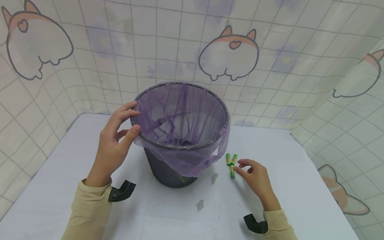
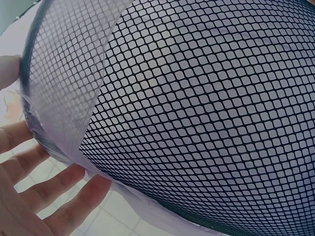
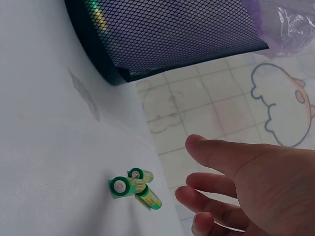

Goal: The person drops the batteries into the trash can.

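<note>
A dark mesh wastebasket [image 1: 172, 173] stands in the middle of the table, lined with a purple bin bag [image 1: 192, 163] folded over its rim. My left hand [image 1: 114, 140] rests spread against the rim's left side, fingertips and thumb touching the bagged edge; the left wrist view shows the mesh [image 2: 197, 108] close up. Three green-and-yellow batteries [image 1: 232, 171] lie close together right of the basket. Beside them hovers my right hand [image 1: 255, 175], thumb and fingers apart and holding nothing. In the right wrist view, the batteries [image 3: 127, 186] lie left of its fingertips.
Through the basket's mesh shows something green and yellow [image 3: 100, 18] near the bottom. Two grey patches [image 1: 200, 205] mark the white table [image 1: 168, 220]. A tile-patterned curtain [image 1: 168, 43] with cartoon animals hangs behind and at both sides.
</note>
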A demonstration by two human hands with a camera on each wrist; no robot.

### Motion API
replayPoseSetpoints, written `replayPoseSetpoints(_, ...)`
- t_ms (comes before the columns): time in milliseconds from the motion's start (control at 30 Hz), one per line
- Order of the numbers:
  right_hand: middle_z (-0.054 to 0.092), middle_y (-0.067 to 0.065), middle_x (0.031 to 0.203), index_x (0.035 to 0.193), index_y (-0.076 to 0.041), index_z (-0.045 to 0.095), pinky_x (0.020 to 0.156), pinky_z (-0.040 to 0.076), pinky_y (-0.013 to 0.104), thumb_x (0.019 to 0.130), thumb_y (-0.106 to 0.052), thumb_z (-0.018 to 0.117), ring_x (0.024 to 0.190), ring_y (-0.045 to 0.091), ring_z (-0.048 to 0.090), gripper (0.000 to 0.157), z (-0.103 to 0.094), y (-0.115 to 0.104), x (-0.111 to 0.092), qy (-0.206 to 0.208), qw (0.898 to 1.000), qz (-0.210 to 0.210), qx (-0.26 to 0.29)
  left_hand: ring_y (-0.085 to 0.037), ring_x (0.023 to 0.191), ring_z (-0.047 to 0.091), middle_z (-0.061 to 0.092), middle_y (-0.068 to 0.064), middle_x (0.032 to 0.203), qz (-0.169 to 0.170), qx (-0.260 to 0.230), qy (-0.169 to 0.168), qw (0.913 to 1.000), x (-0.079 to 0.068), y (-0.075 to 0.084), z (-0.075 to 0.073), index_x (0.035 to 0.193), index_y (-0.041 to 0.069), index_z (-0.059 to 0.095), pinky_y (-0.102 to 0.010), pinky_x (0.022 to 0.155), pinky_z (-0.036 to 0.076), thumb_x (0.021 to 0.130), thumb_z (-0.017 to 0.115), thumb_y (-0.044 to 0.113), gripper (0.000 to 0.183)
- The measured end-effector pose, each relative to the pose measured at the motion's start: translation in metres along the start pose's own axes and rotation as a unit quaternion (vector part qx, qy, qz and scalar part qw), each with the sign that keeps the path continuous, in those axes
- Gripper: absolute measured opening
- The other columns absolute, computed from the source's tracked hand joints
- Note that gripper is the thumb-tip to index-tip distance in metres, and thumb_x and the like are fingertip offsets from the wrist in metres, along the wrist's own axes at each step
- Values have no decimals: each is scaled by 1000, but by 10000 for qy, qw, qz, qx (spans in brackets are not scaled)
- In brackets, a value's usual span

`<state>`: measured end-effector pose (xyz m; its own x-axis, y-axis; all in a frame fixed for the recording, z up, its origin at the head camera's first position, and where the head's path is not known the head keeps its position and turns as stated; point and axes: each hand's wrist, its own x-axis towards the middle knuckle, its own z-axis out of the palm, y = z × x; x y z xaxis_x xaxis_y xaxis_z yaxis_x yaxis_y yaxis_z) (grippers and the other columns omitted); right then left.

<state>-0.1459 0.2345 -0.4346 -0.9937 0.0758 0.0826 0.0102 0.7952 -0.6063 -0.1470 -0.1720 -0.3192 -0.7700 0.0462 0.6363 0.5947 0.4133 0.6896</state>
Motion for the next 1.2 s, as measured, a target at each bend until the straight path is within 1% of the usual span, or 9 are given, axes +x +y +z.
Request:
replayPoseSetpoints(200, 69, 7, 101, 115, -10, 68, 60, 40, 24, 86, -32, 73, 81, 18, 50, 37, 5, 1, 2, -181, 9996, 196, 78, -11, 137, 43, 44, 4, 149, 36, -63, 7, 10000, 0, 0, 0, 131, 12, 56, -11, 87, 48, 94, 60, 9, 37)
replayPoseSetpoints(467, 69, 7, 98, 111, -8, 69, 59, 41, 26, 85, -31, 73, 79, 18, 53, 35, 14, 6, 5, -282, 9991, 321, 35, -11, 137, 43, 44, 4, 149, 38, -83, 11, 10000, 0, 0, 0, 131, 11, 56, -12, 87, 48, 94, 60, 9, 37)
replayPoseSetpoints(633, 70, 5, 93, 108, -7, 70, 57, 41, 26, 83, -26, 74, 73, 16, 55, 32, 18, 7, 6, -281, 9992, 240, -114, -11, 137, 43, 44, 4, 149, 43, -69, 21, 10000, 1, 0, 0, 130, 11, 56, -12, 87, 48, 94, 60, 9, 36)
replayPoseSetpoints(767, 69, 5, 89, 106, -6, 70, 56, 39, 26, 83, -26, 75, 68, 14, 52, 31, 22, 8, 6, -268, 9991, 208, -262, -11, 137, 43, 44, 4, 149, 28, -73, 17, 10000, 1, 1, 0, 131, 11, 56, -12, 87, 48, 94, 60, 9, 36)
replayPoseSetpoints(967, 67, 4, 82, 104, -6, 70, 55, 37, 26, 82, -26, 75, 66, 14, 50, 31, 24, 6, 4, -278, 9983, 278, -424, -11, 137, 43, 44, 4, 149, 11, -57, 14, 10000, 0, 1, 0, 130, 11, 56, -13, 87, 48, 94, 60, 9, 36)
replayPoseSetpoints(1200, 69, 6, 83, 103, -7, 71, 52, 38, 26, 81, -28, 75, 63, 15, 52, 30, 27, 5, 4, -306, 9970, 476, -536, -11, 137, 43, 44, 5, 149, -24, -35, 1, 10000, 0, 2, 0, 130, 12, 56, -13, 88, 47, 95, 59, 11, 36)
